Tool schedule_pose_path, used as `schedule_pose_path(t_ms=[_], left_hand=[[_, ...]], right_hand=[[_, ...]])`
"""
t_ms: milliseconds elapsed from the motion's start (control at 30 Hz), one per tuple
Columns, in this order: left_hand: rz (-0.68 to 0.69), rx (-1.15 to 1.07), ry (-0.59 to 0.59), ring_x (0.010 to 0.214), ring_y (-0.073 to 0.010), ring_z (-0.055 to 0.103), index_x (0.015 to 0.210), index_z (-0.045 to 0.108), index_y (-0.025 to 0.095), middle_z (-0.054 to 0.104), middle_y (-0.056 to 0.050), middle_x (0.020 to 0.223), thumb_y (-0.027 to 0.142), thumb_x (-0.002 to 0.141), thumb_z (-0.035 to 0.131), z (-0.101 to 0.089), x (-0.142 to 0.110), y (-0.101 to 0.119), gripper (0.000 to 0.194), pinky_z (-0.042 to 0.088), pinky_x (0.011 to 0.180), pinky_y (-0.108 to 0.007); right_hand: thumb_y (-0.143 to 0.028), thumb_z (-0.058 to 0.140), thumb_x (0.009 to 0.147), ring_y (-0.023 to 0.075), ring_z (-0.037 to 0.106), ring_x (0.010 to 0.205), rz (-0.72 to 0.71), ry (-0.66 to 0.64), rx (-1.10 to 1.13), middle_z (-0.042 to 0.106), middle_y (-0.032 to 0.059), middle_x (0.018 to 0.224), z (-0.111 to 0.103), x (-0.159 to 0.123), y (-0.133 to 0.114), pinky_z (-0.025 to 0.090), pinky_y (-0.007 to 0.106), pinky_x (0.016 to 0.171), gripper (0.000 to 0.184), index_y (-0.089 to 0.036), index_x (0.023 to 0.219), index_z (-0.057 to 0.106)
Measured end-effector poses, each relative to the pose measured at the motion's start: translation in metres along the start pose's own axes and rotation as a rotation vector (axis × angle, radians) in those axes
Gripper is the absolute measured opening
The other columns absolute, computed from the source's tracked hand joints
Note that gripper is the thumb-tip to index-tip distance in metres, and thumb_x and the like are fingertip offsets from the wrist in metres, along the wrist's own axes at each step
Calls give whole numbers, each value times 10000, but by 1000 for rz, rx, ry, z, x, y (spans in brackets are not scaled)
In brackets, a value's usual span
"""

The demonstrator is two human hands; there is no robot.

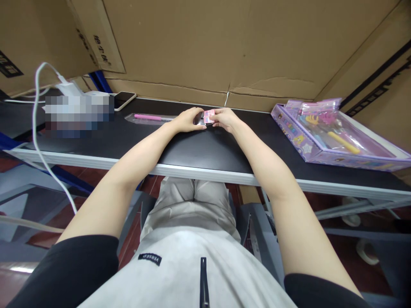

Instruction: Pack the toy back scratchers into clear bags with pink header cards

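Note:
Above the dark tabletop (205, 149), both hands meet on a small pink, colourfully printed packet (209, 114). A dark, shiny, see-through part of it shows on its left side. My left hand (186, 120) curls round that left side, thumb below and fingers above. From the right, my right hand (227, 119) pinches the pink printed end between thumb and fingers. What the packet contains is too small to make out. Left of my left hand, a pink pen (147, 117) lies in a clear plastic sleeve, its right end partly hidden behind the hand.
At the right stands a purple open box (298, 137) with plastic-wrapped colourful items and a yellow stick (343, 142). A phone (124, 101) lies at the back left, near a white charger (69, 88) and its cable. Cardboard walls (205, 51) enclose the back and sides.

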State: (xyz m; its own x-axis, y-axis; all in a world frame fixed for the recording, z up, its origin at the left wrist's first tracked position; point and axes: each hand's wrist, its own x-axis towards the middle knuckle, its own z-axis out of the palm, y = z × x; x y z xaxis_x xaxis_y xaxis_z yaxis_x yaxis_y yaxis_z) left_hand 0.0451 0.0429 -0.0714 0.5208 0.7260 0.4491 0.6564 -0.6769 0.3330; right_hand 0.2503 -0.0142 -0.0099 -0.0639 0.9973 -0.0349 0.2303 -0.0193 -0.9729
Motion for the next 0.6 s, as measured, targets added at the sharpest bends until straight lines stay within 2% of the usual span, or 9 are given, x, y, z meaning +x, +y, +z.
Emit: schedule_pose_path(t_ms=[100,233,467,600], left_hand=[[3,4,4,1248,-383,723,1445,689,170,760,-184,1340,584,854,842,0,0,0,738,569,1102,-492],[15,3,12,1238,-378,719,1435,691,185,763,-173,1327,587,847,840,1,0,-3,728,570,1095,-494],[-3,37,-8,1308,-395,705,1476,662,147,742,-211,1404,569,872,820,0,0,-1,754,551,1148,-510],[-13,47,-14,1322,-404,703,1476,653,148,737,-215,1413,582,887,811,-2,-1,1,749,544,1164,-525]], right_hand=[[104,679,946,85,570,602,4,-4,-6,673,17,687,-1,-1,-1,530,187,625,300,-141,775,708],[93,666,936,105,579,631,2,-20,-23,679,11,696,-1,-1,0,586,227,697,282,-160,834,737],[-6,532,1079,111,628,647,42,-33,-20,686,34,710,3,-1,0,619,260,777,324,-163,826,661],[-24,514,1107,109,631,611,72,-27,-58,672,38,680,3,-4,-3,604,231,728,335,-162,822,624]])
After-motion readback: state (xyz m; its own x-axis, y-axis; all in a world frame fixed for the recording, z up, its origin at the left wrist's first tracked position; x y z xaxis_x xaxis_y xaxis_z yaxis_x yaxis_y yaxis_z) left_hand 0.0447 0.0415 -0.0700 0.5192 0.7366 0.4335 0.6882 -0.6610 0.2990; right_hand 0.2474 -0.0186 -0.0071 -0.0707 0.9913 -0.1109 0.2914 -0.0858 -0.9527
